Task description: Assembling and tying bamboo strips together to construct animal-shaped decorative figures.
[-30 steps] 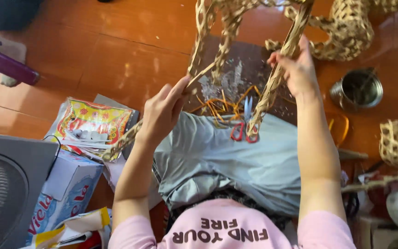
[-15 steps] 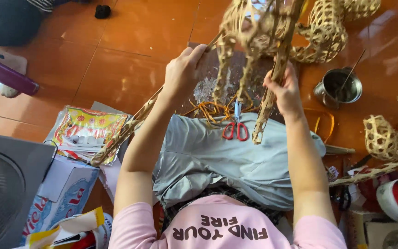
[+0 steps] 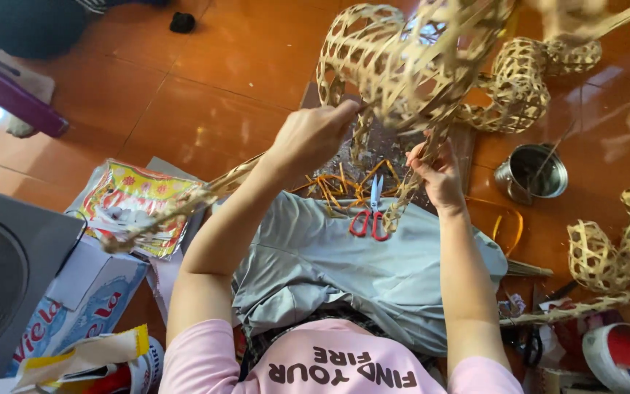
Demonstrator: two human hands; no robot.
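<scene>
Overhead, a woven basket (image 3: 410, 66) is gripped at its lower rim by the left hand (image 3: 315, 135); trailing strips (image 3: 410, 186) (hanging downward) are pinched by the right hand (image 3: 435, 171).

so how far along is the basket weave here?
Done: the open-weave dome is formed, and finished woven pieces lie on the floor. In hand: left hand grips the rim, right hand works loose strips hanging below. Left: those unwoven ends; scissors lie unused on the lap cloth.
</scene>
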